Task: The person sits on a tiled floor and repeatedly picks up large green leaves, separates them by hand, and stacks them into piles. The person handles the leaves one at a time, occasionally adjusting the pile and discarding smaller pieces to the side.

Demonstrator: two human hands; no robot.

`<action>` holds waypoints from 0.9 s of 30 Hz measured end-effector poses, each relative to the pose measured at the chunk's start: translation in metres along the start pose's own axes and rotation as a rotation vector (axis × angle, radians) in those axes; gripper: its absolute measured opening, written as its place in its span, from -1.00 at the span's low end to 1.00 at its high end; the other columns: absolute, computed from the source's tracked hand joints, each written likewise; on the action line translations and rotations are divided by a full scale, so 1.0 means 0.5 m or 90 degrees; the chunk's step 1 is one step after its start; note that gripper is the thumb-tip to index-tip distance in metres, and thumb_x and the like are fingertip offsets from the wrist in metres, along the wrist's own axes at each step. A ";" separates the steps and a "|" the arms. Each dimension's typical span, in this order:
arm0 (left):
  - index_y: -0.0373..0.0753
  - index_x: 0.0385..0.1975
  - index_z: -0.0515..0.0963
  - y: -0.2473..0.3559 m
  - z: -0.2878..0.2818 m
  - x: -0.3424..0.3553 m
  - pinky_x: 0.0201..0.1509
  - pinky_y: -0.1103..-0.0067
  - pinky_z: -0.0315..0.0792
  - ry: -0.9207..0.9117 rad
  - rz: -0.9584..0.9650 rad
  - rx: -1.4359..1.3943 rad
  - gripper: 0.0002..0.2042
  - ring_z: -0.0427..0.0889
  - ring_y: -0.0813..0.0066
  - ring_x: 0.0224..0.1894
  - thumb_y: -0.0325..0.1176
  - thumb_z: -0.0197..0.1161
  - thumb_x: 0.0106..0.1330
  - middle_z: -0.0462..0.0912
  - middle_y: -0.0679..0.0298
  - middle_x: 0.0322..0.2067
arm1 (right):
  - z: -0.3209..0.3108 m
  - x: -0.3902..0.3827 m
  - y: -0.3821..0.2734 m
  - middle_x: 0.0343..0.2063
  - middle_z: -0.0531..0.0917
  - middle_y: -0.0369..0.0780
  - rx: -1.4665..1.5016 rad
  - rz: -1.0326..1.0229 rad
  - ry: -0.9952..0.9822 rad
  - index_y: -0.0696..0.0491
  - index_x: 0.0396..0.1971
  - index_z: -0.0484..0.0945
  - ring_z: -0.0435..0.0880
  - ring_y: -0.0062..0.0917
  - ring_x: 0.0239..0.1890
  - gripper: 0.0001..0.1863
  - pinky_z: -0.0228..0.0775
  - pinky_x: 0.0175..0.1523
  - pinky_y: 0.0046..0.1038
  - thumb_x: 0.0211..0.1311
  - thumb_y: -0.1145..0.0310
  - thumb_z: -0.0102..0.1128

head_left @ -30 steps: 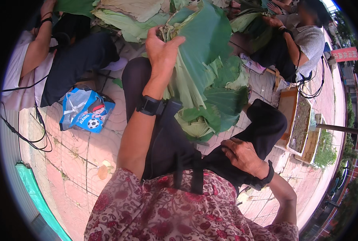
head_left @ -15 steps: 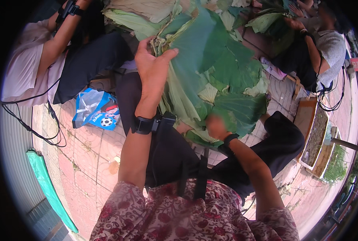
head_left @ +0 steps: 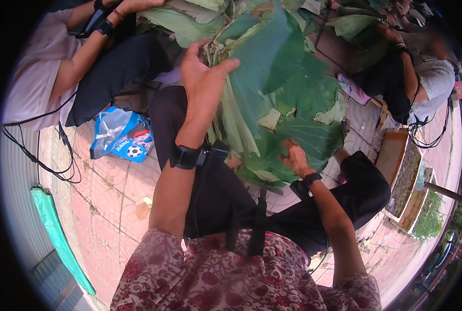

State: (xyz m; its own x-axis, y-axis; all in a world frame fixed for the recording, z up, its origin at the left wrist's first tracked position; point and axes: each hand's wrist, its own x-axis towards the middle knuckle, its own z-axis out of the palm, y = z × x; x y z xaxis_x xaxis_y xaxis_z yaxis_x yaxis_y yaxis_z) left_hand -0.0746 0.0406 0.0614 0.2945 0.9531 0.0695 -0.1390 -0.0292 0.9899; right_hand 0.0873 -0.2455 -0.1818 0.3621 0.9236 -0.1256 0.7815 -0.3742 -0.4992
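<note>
Leaf bundle [head_left: 277, 57]: it is spreading from 12 to 2 o'clock of the view's centre, its near leaves lying between the wearer's knees.
Left hand [head_left: 205, 85]: at 11 o'clock its grip is holding the bundle's gathered edge, thumb lying on top.
Right hand [head_left: 296, 157]: at 3 o'clock its fingers are curling over the near leaves; whether they are gripping one, nobody can tell.
Right hand's shift: it is now working over the leaves instead of resting on the thigh, so both hands are apparently tending the bundle.
Bundle's edges: the right knee [head_left: 368, 181] is bounding 4 o'clock; co-workers are sitting at 10 and 2.
Paving [head_left: 104, 212]: it is showing at 8 o'clock, below the blue bag [head_left: 121, 136].
</note>
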 end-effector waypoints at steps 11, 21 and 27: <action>-0.47 0.06 0.45 -0.023 -0.016 0.003 0.03 0.55 0.48 0.027 -0.018 0.098 -0.41 0.62 0.42 -0.12 -0.54 0.48 -0.06 0.65 0.11 -0.12 | 0.130 -0.003 -0.034 -0.03 0.53 -0.07 -0.230 -0.207 -0.198 -0.04 0.14 0.48 0.51 -0.19 0.10 -0.48 0.35 0.16 -0.21 0.09 0.46 0.14; -0.46 0.09 0.41 -0.013 -0.010 -0.012 0.03 0.55 0.50 0.006 -0.057 0.106 -0.41 0.63 0.42 -0.09 -0.55 0.44 -0.01 0.65 0.10 -0.10 | 0.176 -0.002 -0.107 -0.20 0.67 -0.21 -0.294 -0.293 -0.444 -0.11 0.31 0.38 0.68 -0.35 -0.09 -0.42 0.47 -0.04 -0.30 0.24 0.39 -0.06; -0.47 0.09 0.40 -0.027 -0.007 -0.005 0.04 0.55 0.49 -0.013 -0.066 0.127 -0.42 0.63 0.42 -0.08 -0.57 0.42 0.01 0.63 0.09 -0.09 | 0.247 0.025 -0.102 -0.49 0.68 -0.31 -0.198 -0.255 -0.302 -0.12 -0.41 0.66 0.71 -0.38 -0.32 -0.84 0.44 -0.22 -0.24 0.05 0.39 0.10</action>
State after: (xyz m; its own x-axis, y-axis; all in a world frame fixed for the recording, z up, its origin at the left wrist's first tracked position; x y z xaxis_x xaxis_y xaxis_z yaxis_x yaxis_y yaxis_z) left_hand -0.0766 0.0394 0.0473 0.3171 0.9478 -0.0336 0.0826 0.0077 0.9966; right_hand -0.0109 -0.2044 -0.2639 -0.1909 0.9054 -0.3792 0.9433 0.0624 -0.3259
